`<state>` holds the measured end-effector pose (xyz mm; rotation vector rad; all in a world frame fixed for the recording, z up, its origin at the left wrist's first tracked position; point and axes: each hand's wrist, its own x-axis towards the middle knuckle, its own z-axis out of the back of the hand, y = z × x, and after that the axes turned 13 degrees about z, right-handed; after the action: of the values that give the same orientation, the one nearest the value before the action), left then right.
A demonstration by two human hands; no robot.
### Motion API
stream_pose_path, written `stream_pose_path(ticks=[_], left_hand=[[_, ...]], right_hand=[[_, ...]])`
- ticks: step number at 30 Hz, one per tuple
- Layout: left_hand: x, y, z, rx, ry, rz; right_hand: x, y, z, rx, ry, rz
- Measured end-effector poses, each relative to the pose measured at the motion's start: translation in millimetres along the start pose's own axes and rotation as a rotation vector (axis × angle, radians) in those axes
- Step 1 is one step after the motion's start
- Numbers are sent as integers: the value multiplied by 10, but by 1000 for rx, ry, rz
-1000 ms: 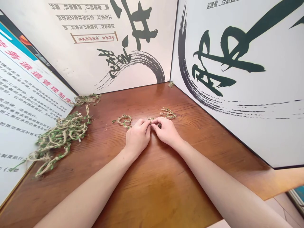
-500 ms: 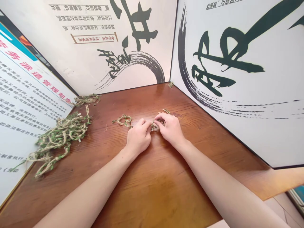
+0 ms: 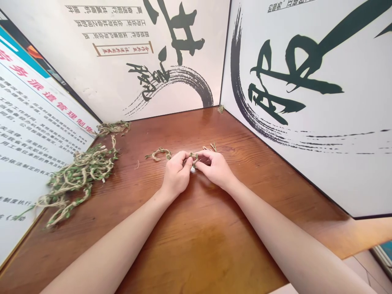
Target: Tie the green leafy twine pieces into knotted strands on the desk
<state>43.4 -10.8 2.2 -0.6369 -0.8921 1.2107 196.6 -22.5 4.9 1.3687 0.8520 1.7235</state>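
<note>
A thin twine with small green leaves (image 3: pixel 193 155) runs between my two hands over the table's middle. My left hand (image 3: pixel 177 173) pinches it between thumb and forefinger. Fingertips of my right hand (image 3: pixel 216 167) are closed on the same twine, close beside the left thumb. One curved length of the twine (image 3: pixel 159 153) lies on the table past my left hand. Loose ends (image 3: pixel 211 147) stick out behind my right hand. The part inside the fingers is hidden.
A tangled heap of leafy twine (image 3: pixel 81 175) lies on the left of the brown wooden table (image 3: pixel 190 245). Behind it is a smaller bundle (image 3: pixel 113 128). A little green tuft (image 3: pixel 221 108) sits in the far corner. Printed panels (image 3: pixel 183 90) stand upright around the table.
My hands have drawn together, the right one shifting left and the left thumb now up against the twine. More of the loose ends shows behind my right hand.
</note>
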Motion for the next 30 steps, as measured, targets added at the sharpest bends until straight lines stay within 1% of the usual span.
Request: stream_pose_path(ticks=[4,7,9,12,16,19,24,27,30], left_hand=[[-24,-43,7,59,-23,-12],[-34,-59,3,142,-68,-36],[-36,-58,-3,179,-85,-50],[-39,-50,-11,205,-87,-58],[-38,-43,-14,214,-89,-44],[-28,-39,-12,144,-63,-34],[0,-39,-4,-48,53,34],[13,-44,-1,-117,94,80],[23,-47,0,-158,116,110]], right_hand=[[8,19,9,56,-37,-59],[20,27,23,150,-27,-85],[25,24,22,146,-26,-77],[24,-2,3,81,-62,-70],[16,-26,-22,166,-116,-105],[11,-11,-21,231,-154,-120],[7,23,0,251,-128,-179],[-3,33,7,157,-116,-185],[-20,39,4,25,-126,-120]])
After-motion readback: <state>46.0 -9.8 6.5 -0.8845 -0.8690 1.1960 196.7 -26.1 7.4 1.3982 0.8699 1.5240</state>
